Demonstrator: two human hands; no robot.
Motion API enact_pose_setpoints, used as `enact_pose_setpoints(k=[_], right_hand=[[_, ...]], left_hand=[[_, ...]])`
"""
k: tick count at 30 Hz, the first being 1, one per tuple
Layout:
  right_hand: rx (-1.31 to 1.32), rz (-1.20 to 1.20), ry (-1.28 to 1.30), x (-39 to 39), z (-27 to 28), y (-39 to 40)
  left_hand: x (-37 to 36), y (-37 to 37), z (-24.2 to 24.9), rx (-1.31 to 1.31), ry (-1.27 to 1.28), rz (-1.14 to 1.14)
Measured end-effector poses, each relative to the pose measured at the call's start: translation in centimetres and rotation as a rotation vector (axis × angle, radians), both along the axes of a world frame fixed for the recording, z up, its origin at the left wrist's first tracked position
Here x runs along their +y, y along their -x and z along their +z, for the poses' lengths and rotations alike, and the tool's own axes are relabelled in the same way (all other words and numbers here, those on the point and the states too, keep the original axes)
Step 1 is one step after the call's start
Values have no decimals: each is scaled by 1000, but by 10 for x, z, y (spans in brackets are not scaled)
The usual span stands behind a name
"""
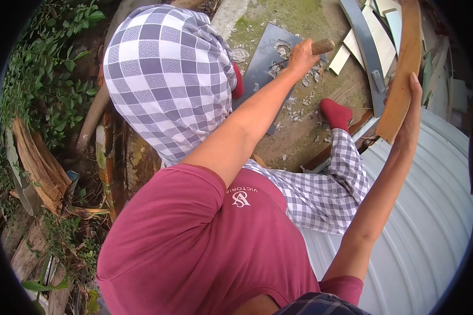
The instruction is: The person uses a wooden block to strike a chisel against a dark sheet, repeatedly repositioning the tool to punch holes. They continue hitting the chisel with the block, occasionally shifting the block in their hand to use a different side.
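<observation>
Head view: I see the right hand [411, 122] holding a curved board [403, 100] by its right edge; that one-sided hold could let it twist. Farther, the left hand [300, 59] has its fingers round a wooden handle [323, 46], by the right edge of a dark sheet [264, 52].

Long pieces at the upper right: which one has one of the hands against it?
The orange-brown wooden plank: the right hand lies along its edge; neither hand touches the blue-grey strip or cream boards to its left.
</observation>
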State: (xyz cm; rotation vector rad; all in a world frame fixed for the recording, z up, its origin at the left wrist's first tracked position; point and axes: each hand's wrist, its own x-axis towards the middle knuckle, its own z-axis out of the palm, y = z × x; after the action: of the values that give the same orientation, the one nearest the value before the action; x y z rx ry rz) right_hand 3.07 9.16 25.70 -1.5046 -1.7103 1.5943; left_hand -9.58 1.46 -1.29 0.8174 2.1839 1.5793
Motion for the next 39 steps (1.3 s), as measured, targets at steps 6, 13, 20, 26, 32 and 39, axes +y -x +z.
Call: enact_pose_setpoints(k=[6, 13, 20, 26, 32, 39], right_hand=[[-6, 183, -152, -2, -63, 0], [-157, 154, 33, -24, -46, -1], [287, -49, -106, 10, -10, 3], [-12, -29, 290, -62, -134, -17], [211, -346, 332, -63, -70, -64], [275, -443, 353, -91, -73, -126]], left_hand=[[1, 2, -2, -3, 3, 14], [-2, -2, 1, 7, 26, -34], [2, 1, -3, -25, 39, -20], [-2, 12, 1, -145, 27, 8], [-26, 74, 20, -770, -321, -286], [-33, 79, 57, -1439, -869, -653]])
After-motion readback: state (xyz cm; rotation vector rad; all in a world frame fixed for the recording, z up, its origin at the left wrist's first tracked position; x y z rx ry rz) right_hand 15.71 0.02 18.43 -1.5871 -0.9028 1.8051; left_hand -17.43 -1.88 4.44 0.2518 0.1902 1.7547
